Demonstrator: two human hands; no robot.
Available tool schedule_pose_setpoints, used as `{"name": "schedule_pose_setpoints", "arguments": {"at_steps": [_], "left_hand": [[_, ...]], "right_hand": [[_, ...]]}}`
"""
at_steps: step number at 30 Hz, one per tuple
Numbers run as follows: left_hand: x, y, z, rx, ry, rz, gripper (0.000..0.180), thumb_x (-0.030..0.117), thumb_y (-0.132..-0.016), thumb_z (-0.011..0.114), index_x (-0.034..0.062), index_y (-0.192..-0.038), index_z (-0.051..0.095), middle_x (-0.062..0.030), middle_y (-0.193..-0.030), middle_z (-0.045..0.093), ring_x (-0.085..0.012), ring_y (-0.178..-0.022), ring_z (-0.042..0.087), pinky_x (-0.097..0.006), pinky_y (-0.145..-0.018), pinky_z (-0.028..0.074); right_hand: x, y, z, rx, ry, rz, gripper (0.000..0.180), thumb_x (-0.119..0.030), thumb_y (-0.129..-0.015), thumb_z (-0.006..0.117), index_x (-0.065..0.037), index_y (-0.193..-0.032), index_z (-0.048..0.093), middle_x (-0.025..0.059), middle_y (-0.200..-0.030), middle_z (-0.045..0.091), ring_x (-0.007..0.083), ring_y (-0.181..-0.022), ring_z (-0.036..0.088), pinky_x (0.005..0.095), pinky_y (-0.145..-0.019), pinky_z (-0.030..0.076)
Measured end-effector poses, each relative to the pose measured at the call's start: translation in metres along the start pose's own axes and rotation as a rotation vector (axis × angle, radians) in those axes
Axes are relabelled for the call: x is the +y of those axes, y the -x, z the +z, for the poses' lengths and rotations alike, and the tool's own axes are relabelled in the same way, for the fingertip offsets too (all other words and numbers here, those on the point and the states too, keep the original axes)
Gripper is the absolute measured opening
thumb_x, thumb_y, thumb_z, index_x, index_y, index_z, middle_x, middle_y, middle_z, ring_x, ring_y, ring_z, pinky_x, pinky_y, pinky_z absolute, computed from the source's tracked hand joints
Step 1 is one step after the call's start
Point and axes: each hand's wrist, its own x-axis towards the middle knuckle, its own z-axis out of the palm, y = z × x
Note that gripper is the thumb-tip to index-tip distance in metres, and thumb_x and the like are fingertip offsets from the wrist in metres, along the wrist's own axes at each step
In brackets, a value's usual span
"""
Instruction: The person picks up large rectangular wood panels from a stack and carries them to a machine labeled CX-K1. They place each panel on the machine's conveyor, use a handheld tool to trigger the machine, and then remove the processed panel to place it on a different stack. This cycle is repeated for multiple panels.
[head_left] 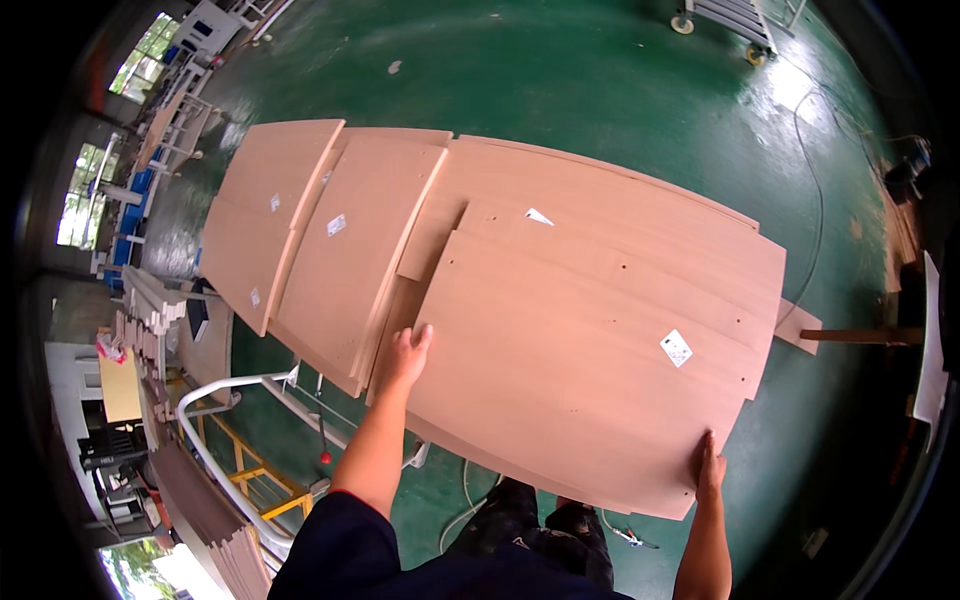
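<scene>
A large light-brown wooden board point(560, 390) with small drilled holes lies across the stack in front of me. My left hand point(405, 358) grips its left edge, thumb on top and the other fingers mostly hidden. At its near right corner my right hand point(711, 466) is closed on the edge, its fingers partly out of sight below. A white label point(676, 348) is stuck on the right side, and a torn white label point(539, 217) shows on a panel farther back. To the left lie two more stacks, a middle panel point(345, 250) and a far-left panel point(262, 205), both labelled.
A white tubular handle point(215, 388) curves up at the left, beside a yellow metal frame point(262, 470). Several brown panels point(195, 490) stand at the lower left. A wheeled rack point(725, 18) is at the back right. A cable point(815, 180) and a hose point(468, 510) run over the green floor.
</scene>
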Motion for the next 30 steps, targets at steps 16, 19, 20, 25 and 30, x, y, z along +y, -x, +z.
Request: {"name": "schedule_pose_setpoints", "arguments": {"at_steps": [16, 19, 20, 25, 30], "left_hand": [[0.010, 0.134, -0.075, -0.220, 0.259, -0.331, 0.085, 0.072, -0.080, 0.057, -0.0045, -0.115, 0.064, -0.0233, -0.116, 0.065, -0.0358, -0.113, 0.060, -0.042, -0.094, 0.047], [-0.021, 0.177, -0.076, -0.114, 0.334, -0.387, 0.075, 0.069, -0.081, 0.060, -0.0004, -0.108, 0.068, -0.0167, -0.104, 0.070, -0.0304, -0.102, 0.065, -0.039, -0.086, 0.050], [-0.028, 0.189, -0.077, -0.078, 0.414, -0.400, 0.074, 0.068, -0.080, 0.061, -0.0001, -0.107, 0.068, -0.0163, -0.102, 0.070, -0.0299, -0.100, 0.066, -0.038, -0.085, 0.050], [-0.076, 0.239, -0.086, 0.099, 0.542, -0.536, 0.073, 0.068, -0.080, 0.062, -0.0004, -0.104, 0.068, -0.0138, -0.096, 0.070, -0.0279, -0.091, 0.066, -0.037, -0.080, 0.050], [-0.142, 0.223, -0.070, 0.208, 0.834, -0.648, 0.065, 0.060, -0.083, 0.067, -0.0010, -0.107, 0.067, -0.0068, -0.098, 0.069, -0.0165, -0.086, 0.065, -0.031, -0.076, 0.052]], "right_hand": [[0.036, 0.057, -0.067, -0.067, -0.297, -0.159, 0.051, -0.040, -0.090, 0.069, 0.007, -0.108, 0.062, 0.0092, -0.103, 0.066, 0.0161, -0.094, 0.061, 0.0299, -0.084, 0.050], [0.037, 0.069, -0.073, -0.053, -0.265, -0.204, 0.051, -0.039, -0.089, 0.071, 0.009, -0.106, 0.062, 0.0103, -0.101, 0.066, 0.0156, -0.090, 0.061, 0.0295, -0.080, 0.050], [0.034, 0.068, -0.074, -0.042, -0.226, -0.220, 0.053, -0.040, -0.089, 0.072, 0.009, -0.105, 0.061, 0.0107, -0.099, 0.066, 0.0157, -0.088, 0.061, 0.0298, -0.079, 0.050], [-0.044, 0.067, -0.053, -0.026, 0.061, -0.312, 0.057, -0.048, -0.082, 0.075, 0.004, -0.101, 0.061, 0.0094, -0.096, 0.064, 0.0181, -0.088, 0.060, 0.0331, -0.078, 0.052], [-0.172, 0.078, 0.039, -0.029, 0.325, -0.652, 0.056, -0.054, -0.079, 0.074, 0.001, -0.080, 0.064, 0.0052, -0.070, 0.058, 0.0169, -0.062, 0.052, 0.0357, -0.058, 0.045]]}}
